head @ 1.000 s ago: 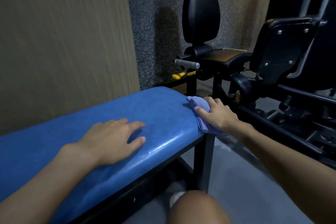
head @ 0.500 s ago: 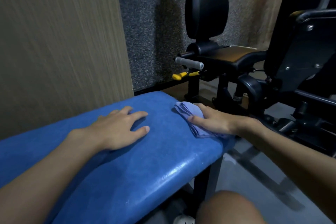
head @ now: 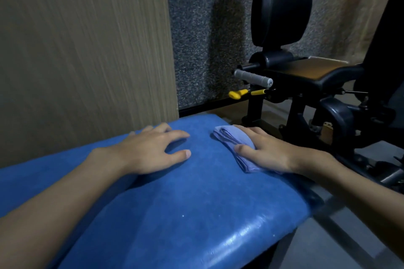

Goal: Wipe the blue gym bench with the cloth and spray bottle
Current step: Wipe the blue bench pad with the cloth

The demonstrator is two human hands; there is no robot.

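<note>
The blue gym bench (head: 196, 214) fills the lower half of the view, its padded top running from lower left to its right end. A folded light-blue cloth (head: 234, 144) lies on the top near that end. My right hand (head: 264, 150) presses down on the cloth, thumb over its near side. My left hand (head: 150, 150) rests flat on the bench pad with the fingers spread, a short gap left of the cloth. No spray bottle is in view.
A black exercise machine (head: 306, 76) with an upright back pad, a grey handle (head: 253, 77) and a yellow lever (head: 237, 94) stands just beyond the bench's right end. A wood-grain panel (head: 83, 50) rises right behind the bench. Grey floor lies at lower right.
My right hand has slid the cloth from the bench's end edge up onto the top, leftward toward my left hand. The left hand has stayed flat on the pad.
</note>
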